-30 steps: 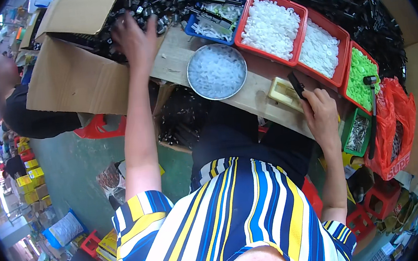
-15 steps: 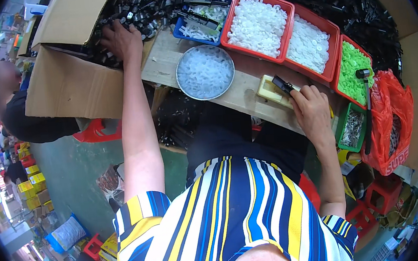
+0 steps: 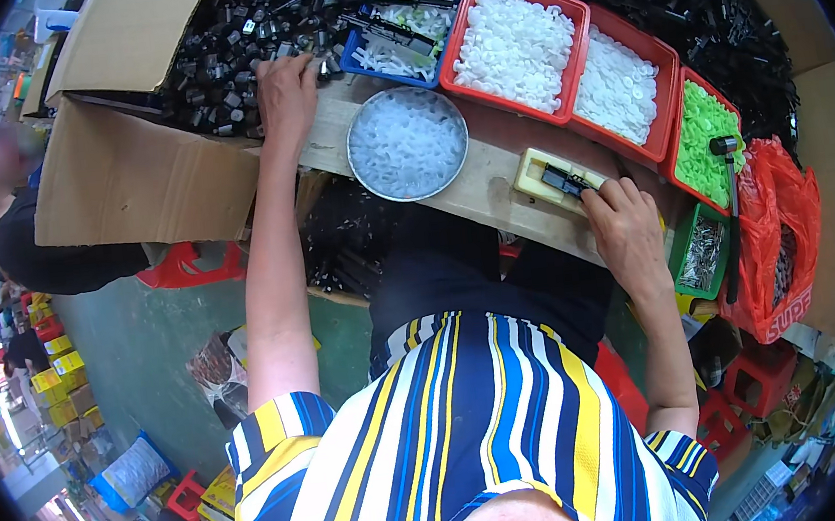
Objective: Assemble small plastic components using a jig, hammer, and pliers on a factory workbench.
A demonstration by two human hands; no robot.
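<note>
My right hand (image 3: 626,235) is closed at the fingertips on the end of a small black plastic part (image 3: 563,180). The part lies in the recess of a cream-yellow block (image 3: 533,175) on the wooden bench (image 3: 492,198). At the far left, my left hand (image 3: 288,100) is at the right edge of a heap of small dark cylindrical parts (image 3: 215,87). Its fingers are bent and close together; whatever they hold is hidden. Between my hands stands a round metal bowl (image 3: 351,156) of translucent whitish pieces.
Behind the bowl are a blue tray (image 3: 350,64) and two red trays (image 3: 453,79) of white pieces. Green pieces (image 3: 707,132), a green bin (image 3: 684,285) of metal pins, a black-handled hammer (image 3: 732,220) and a red plastic bag (image 3: 767,237) are at right. Cardboard flaps (image 3: 144,181) flank the left.
My left hand has moved right, from within the dark heap to its edge, and its fingers have drawn together. The black part, tilted up before, now lies flat in the block under my right fingers.
</note>
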